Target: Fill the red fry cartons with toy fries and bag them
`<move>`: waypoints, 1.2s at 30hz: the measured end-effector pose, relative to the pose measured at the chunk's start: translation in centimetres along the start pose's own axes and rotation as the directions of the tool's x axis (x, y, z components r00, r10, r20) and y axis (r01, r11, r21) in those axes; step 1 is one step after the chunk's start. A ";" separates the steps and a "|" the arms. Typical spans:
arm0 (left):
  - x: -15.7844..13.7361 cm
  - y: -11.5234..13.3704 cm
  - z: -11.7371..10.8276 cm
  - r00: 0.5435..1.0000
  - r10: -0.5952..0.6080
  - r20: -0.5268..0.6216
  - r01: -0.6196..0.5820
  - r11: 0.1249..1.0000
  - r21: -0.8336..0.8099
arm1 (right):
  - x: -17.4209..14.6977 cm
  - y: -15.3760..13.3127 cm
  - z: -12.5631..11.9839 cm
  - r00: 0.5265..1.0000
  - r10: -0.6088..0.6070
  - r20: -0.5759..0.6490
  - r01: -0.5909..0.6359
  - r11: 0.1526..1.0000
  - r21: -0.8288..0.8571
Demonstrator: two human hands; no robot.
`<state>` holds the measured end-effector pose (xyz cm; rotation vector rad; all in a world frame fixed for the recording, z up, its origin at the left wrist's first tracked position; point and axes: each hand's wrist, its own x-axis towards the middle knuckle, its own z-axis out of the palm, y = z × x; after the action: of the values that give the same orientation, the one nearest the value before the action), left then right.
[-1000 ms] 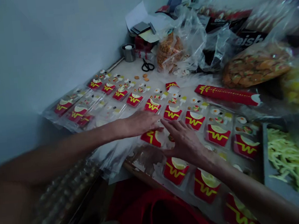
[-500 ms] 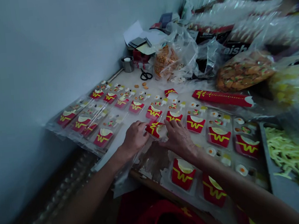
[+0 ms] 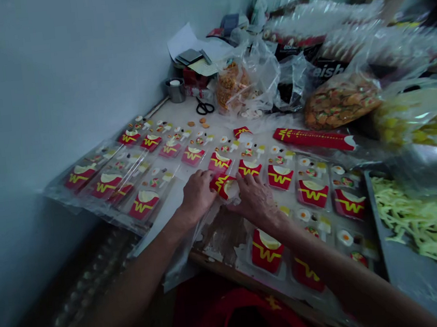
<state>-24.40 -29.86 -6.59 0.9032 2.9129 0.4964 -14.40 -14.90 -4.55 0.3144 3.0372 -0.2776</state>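
The piece you are working on is a small red packet [image 3: 224,186] with a yellow zigzag mark and a pale, rounded part at its lower right. It sits between your two hands above the middle of the bench [image 3: 182,112], just nearer you than a row of clear packs [image 3: 280,175] with similar red shapes. It is turned differently from those: their pale crescents face away from you, while this one's points towards your right arm.

Your left hand [image 3: 198,191] has its fingers curled in close, pinching the packet's left edge. Your right hand [image 3: 255,198] is arched at its right side, fingers bent and moderately spread, with the thumb below; the fingertips reach the packet's edge, but I cannot tell whether they grip it or only steady it.

A second ago your left arm stretched across the near-left packs, its hand flatter and partly over the packet. Now you have drawn that arm back — the near-left pack [image 3: 144,205] shows clearly — and the packet lies in plain sight between your hands. Against half a second ago, your hold looks much the same; your view has swung a little, so the scissors [image 3: 203,104] and the long red strip [image 3: 313,139] appear farther left.
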 end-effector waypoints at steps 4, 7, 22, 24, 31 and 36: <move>-0.5 0.9 0.8 0.999 0.014 -0.045 -0.007 0.991 0.136 | 0.0 0.1 -0.2 0.999 0.038 0.013 -0.038 0.999 0.013; -0.3 0.8 1.5 0.997 0.031 -0.068 -0.019 0.984 0.180 | -0.2 0.2 -0.3 0.999 0.049 0.002 -0.049 0.999 0.022; -0.3 2.9 -0.8 0.973 0.174 -0.153 -0.171 0.985 0.031 | -0.8 0.7 -0.9 0.996 -0.033 -0.083 0.032 0.999 -0.013; -0.8 3.1 -0.6 0.971 0.092 -0.219 -0.111 0.991 -0.077 | -1.0 0.8 -1.1 0.995 -0.041 -0.088 0.038 0.999 -0.032; -3.0 3.8 -0.6 0.984 -0.079 -0.161 -0.001 0.897 -0.442 | -0.3 0.1 -2.3 0.980 -0.181 -0.084 0.182 0.983 0.002; -2.6 2.5 -1.9 0.952 -0.277 -0.133 0.165 0.825 -0.540 | -2.2 4.4 -4.4 0.952 0.001 -0.306 0.104 0.939 0.327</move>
<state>-21.16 -29.96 -4.07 0.4457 2.7453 1.3476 -11.56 -10.32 -0.80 0.3229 3.2905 -0.8396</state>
